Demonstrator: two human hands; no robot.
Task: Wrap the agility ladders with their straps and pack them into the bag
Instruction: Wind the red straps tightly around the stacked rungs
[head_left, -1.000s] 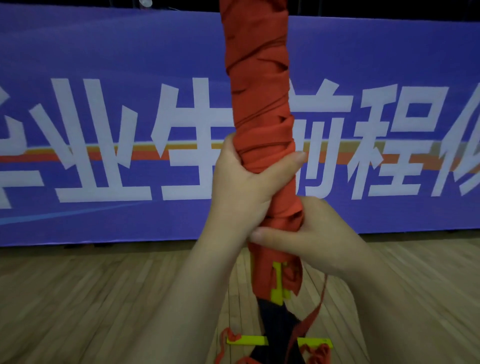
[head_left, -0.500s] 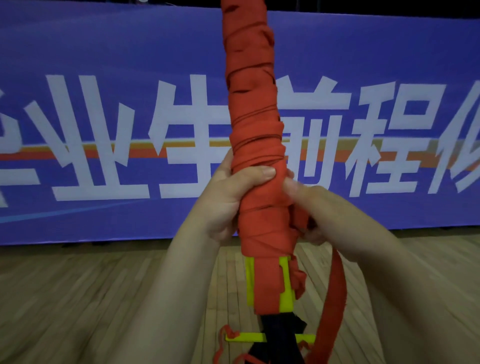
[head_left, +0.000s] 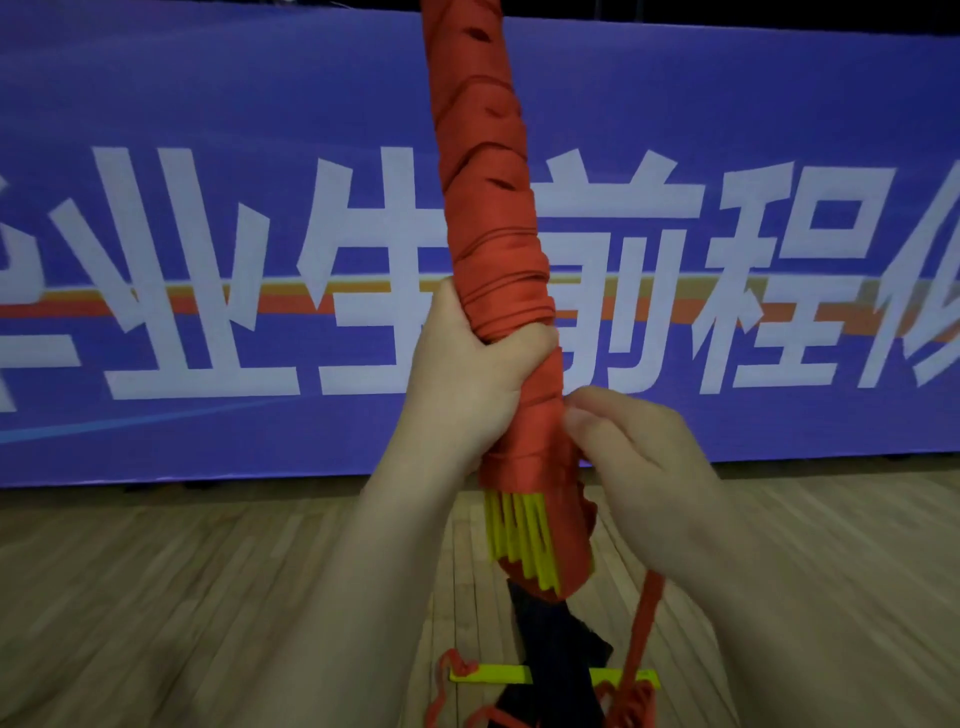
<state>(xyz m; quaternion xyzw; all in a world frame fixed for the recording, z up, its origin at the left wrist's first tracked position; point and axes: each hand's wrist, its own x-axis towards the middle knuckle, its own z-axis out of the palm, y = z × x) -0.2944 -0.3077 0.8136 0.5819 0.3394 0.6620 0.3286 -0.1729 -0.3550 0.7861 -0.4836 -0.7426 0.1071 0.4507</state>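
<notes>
Since half a second ago the right hand (head_left: 639, 467) has dropped from level with the left thumb to below it. The ladder bundle (head_left: 498, 270) has turned, so its yellow rung ends (head_left: 519, 535) now show edge-on.

The left hand (head_left: 478, 379) grips the bundle at mid-height, thumb laid across the front. The right hand's fingers are curled, fingertips (head_left: 576, 421) against the bundle's right edge, apparently pinching the strap (head_left: 647, 618). The strap's free tail hangs from under that hand to the wooden floor (head_left: 208, 597).

The bundle is held in the air, near upright, its top leaning slightly left, in front of a blue banner (head_left: 208, 130). Beneath it lie a dark cloth (head_left: 556, 654), possibly the bag though this cannot be confirmed, and a loose rung (head_left: 491, 674).

Assessment: the wrap is at its lowest turns. The left hand should pin the turns already laid while the right keeps the strap taut. Each pass should overlap the previous one and stop short of the rung ends, so it cannot slide off. The tail then needs tucking under a tight turn, because any slack is likely to loosen the wrap.
</notes>
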